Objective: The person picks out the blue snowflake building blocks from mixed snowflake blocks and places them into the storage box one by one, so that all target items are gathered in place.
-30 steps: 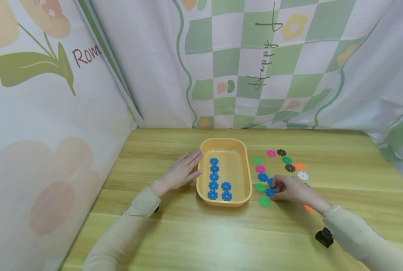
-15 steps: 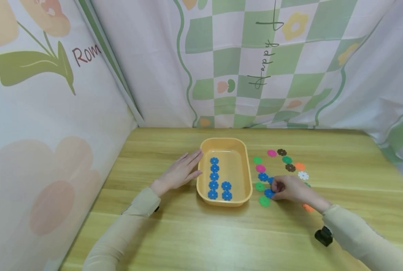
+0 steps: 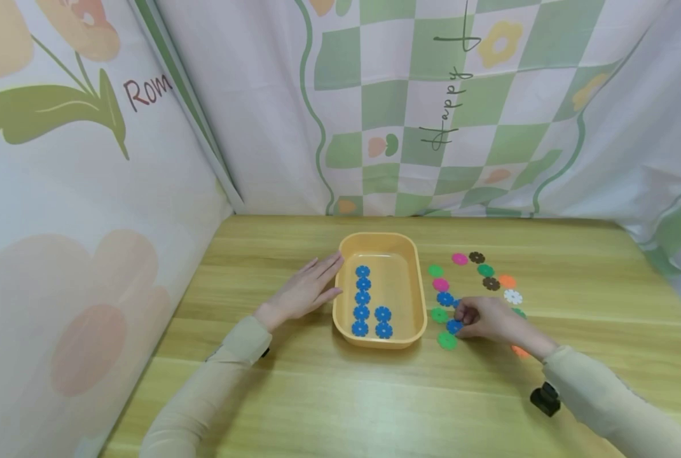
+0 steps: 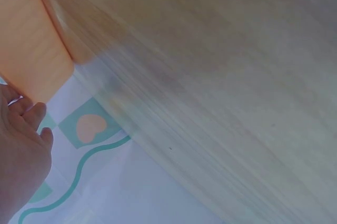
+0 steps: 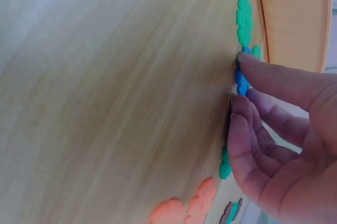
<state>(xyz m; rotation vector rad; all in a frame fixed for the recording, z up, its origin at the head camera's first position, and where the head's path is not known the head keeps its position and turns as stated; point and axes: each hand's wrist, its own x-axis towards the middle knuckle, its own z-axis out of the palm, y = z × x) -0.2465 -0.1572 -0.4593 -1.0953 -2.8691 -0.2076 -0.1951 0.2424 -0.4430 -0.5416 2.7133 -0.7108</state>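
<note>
At a wood-grained table [image 3: 329, 401], we are pinching a blue flower-shaped disc [image 3: 453, 326] in our right grip [image 3: 489, 321], thumb and forefinger holding its edges in a narrow span; whether it is touching the tabletop we cannot tell. Our left grip [image 3: 300, 296] is spreading wide, its straight fingers touching the near wall of a yellow tray [image 3: 400, 280], which is sitting between our two grips. Inside, just right of the left grip, five blue discs [image 3: 362, 297] are forming a line, while two more blue discs [image 3: 383, 330] are lying beside its lower end, on the side toward our right grip.

Just left of the right grip, light green discs [image 3: 447, 340] are lying near the pinched one, and another blue disc [image 3: 446, 299] is lying slightly beyond it, below a pink disc [image 3: 440, 284]. Farther beyond the right grip, brown discs [image 3: 491, 284], a dark green disc [image 3: 486, 270], an orange disc [image 3: 507, 280] and a white disc [image 3: 513, 296] are lying scattered. A second orange disc [image 3: 521, 351] is showing partly from under the right wrist.
</note>
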